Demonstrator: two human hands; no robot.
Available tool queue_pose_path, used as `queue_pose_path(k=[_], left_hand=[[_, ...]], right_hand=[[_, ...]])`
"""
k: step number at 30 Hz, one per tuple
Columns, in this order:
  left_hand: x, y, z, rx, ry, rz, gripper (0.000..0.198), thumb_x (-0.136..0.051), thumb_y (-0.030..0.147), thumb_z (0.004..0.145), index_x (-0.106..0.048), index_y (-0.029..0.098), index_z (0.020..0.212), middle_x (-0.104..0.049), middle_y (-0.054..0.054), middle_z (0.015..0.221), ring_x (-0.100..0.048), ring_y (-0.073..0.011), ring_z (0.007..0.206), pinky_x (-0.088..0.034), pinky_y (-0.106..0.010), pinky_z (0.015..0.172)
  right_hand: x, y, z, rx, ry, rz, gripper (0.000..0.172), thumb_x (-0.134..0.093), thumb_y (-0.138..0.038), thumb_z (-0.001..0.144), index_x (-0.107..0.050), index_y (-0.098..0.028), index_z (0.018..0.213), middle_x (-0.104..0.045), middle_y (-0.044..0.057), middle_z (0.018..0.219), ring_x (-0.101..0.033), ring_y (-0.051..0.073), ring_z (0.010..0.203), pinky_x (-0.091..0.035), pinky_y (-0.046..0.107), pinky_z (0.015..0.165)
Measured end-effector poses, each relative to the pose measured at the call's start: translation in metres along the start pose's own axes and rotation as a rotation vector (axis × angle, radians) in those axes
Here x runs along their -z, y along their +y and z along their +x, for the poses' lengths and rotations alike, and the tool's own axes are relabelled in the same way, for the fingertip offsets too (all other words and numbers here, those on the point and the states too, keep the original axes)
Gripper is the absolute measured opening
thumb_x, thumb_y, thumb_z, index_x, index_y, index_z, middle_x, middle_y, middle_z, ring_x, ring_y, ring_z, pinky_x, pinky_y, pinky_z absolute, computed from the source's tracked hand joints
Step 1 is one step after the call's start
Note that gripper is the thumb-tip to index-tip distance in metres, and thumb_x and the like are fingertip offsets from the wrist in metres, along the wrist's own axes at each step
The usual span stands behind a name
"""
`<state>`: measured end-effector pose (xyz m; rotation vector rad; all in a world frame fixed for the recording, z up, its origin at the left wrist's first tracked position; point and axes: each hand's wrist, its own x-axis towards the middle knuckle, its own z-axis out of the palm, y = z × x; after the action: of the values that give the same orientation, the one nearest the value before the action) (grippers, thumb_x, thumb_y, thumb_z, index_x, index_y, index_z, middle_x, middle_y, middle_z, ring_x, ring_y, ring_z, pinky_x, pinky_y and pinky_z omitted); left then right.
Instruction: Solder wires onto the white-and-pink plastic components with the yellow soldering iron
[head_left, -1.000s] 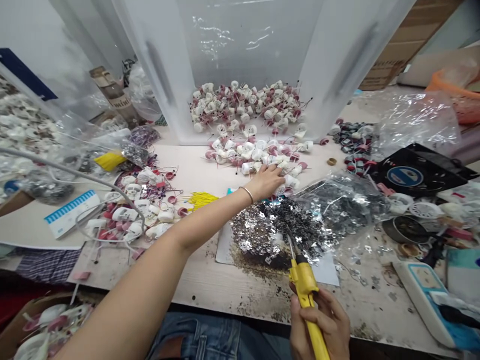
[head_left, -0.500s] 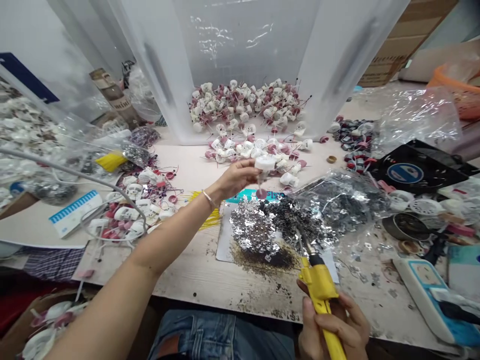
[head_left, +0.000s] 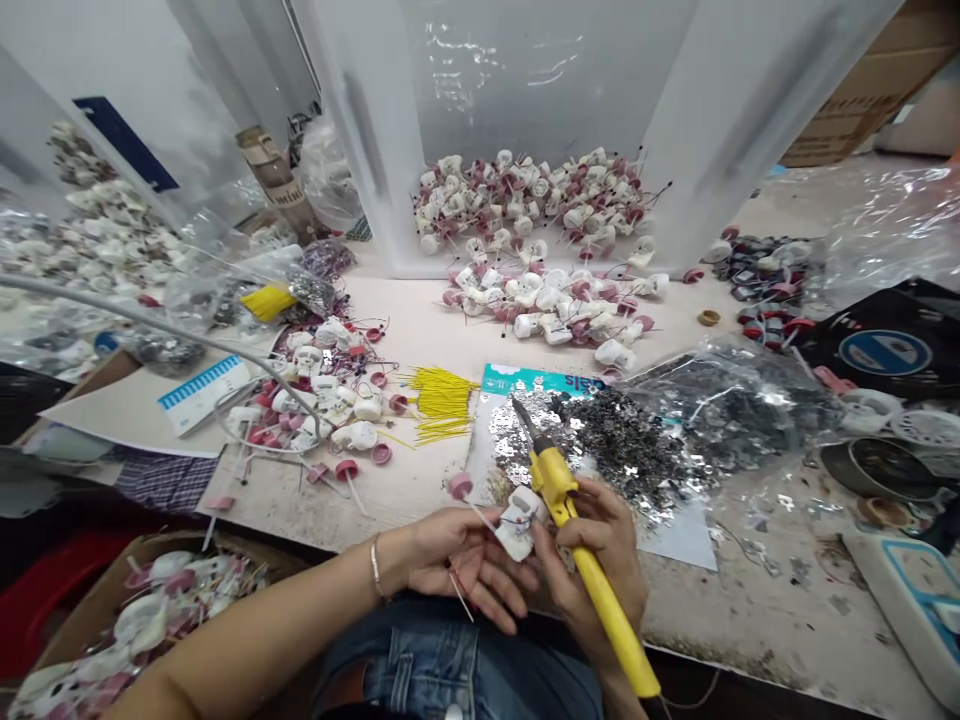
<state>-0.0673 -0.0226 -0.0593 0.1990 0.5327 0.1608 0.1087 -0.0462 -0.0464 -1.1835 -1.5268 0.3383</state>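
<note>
My left hand (head_left: pixel 457 560) is closed around a small white plastic part (head_left: pixel 519 522) with a pink disc on a wire, held just above my lap at the table's front edge. My right hand (head_left: pixel 600 555) grips a yellow-handled soldering iron (head_left: pixel 581 555); its dark tip points up and left over a heap of small shiny metal pieces (head_left: pixel 585 440). Its fingers also touch the white part. A pile of the same white and pink parts (head_left: pixel 555 300) lies further back on the table.
A translucent plastic bin (head_left: pixel 525 120) at the back holds more white and pink parts. Yellow wire bundles (head_left: pixel 442 400), another cluster of parts (head_left: pixel 322 400) and a cardboard box (head_left: pixel 112 620) sit to the left. Plastic bags, a black fan (head_left: pixel 885 345) and a power strip (head_left: pixel 900 600) crowd the right.
My left hand picked one white part from the far pile and brought it back to the table's front edge. My right hand moved left with the soldering iron to meet it.
</note>
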Motion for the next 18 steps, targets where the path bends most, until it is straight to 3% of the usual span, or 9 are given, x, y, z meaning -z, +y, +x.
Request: queue_pose_path(k=[3, 6, 8, 11, 14, 16, 18], left_hand=[[0.001, 0.003, -0.032, 0.088, 0.235, 0.16, 0.049, -0.059, 0.058, 0.078, -0.064, 0.012, 0.096, -0.07, -0.01, 0.09, -0.067, -0.022, 0.076, -0.051, -0.038, 0.073], [-0.01, 0.009, -0.064, 0.089, 0.46, 0.616, 0.039, -0.061, 0.052, 0.079, -0.064, 0.014, 0.086, -0.069, -0.006, 0.082, -0.064, -0.0188, 0.068, -0.049, -0.032, 0.067], [-0.023, 0.011, -0.074, -0.013, 0.599, 1.074, 0.035, -0.055, 0.046, 0.087, -0.064, 0.014, 0.075, -0.066, -0.004, 0.072, -0.06, -0.0174, 0.065, -0.046, -0.03, 0.066], [-0.042, 0.009, -0.063, -0.366, 0.766, 1.601, 0.025, -0.057, 0.038, 0.089, -0.069, 0.016, 0.089, -0.068, -0.007, 0.085, -0.06, -0.0222, 0.083, -0.044, -0.034, 0.079], [-0.05, 0.009, -0.033, -0.647, 0.71, 1.864, 0.021, -0.064, 0.03, 0.085, -0.067, 0.019, 0.102, -0.067, -0.01, 0.108, -0.056, -0.0275, 0.106, -0.038, -0.044, 0.095], [-0.049, 0.013, -0.017, -0.679, 0.653, 1.844, 0.01, -0.059, 0.021, 0.087, -0.067, 0.018, 0.092, -0.069, -0.008, 0.099, -0.059, -0.0237, 0.099, -0.038, -0.044, 0.095], [-0.045, 0.018, -0.01, -0.627, 0.672, 1.629, 0.013, -0.053, 0.018, 0.089, -0.064, 0.017, 0.081, -0.069, -0.004, 0.083, -0.062, -0.0176, 0.082, -0.044, -0.036, 0.084]], right_hand=[[-0.003, 0.009, -0.007, 0.099, -0.098, -0.014, 0.018, -0.06, -0.004, 0.081, -0.052, -0.02, 0.078, -0.048, 0.007, 0.122, -0.061, 0.014, 0.106, -0.058, 0.024, 0.082], [-0.002, 0.017, -0.016, 0.14, -0.171, -0.03, 0.018, -0.056, -0.002, 0.081, -0.056, -0.02, 0.082, -0.047, 0.008, 0.123, -0.062, 0.014, 0.106, -0.058, 0.025, 0.084], [0.001, 0.021, -0.021, 0.137, -0.18, -0.04, 0.019, -0.057, -0.002, 0.081, -0.057, -0.02, 0.085, -0.047, 0.009, 0.125, -0.061, 0.016, 0.109, -0.058, 0.026, 0.086], [0.005, 0.023, -0.025, 0.12, -0.155, -0.055, 0.018, -0.06, -0.003, 0.079, -0.057, -0.019, 0.086, -0.046, 0.009, 0.126, -0.06, 0.016, 0.111, -0.057, 0.025, 0.086], [0.008, 0.021, -0.025, 0.093, -0.123, -0.061, 0.017, -0.062, -0.004, 0.079, -0.055, -0.02, 0.081, -0.047, 0.008, 0.124, -0.061, 0.015, 0.108, -0.057, 0.026, 0.086], [0.01, 0.019, -0.026, 0.054, -0.095, -0.057, 0.018, -0.063, -0.006, 0.079, -0.053, -0.02, 0.078, -0.048, 0.008, 0.123, -0.061, 0.014, 0.106, -0.056, 0.026, 0.086], [0.011, 0.015, -0.028, -0.035, -0.028, -0.044, 0.019, -0.067, -0.01, 0.078, -0.051, -0.021, 0.076, -0.052, 0.006, 0.119, -0.061, 0.014, 0.106, -0.055, 0.027, 0.086]])
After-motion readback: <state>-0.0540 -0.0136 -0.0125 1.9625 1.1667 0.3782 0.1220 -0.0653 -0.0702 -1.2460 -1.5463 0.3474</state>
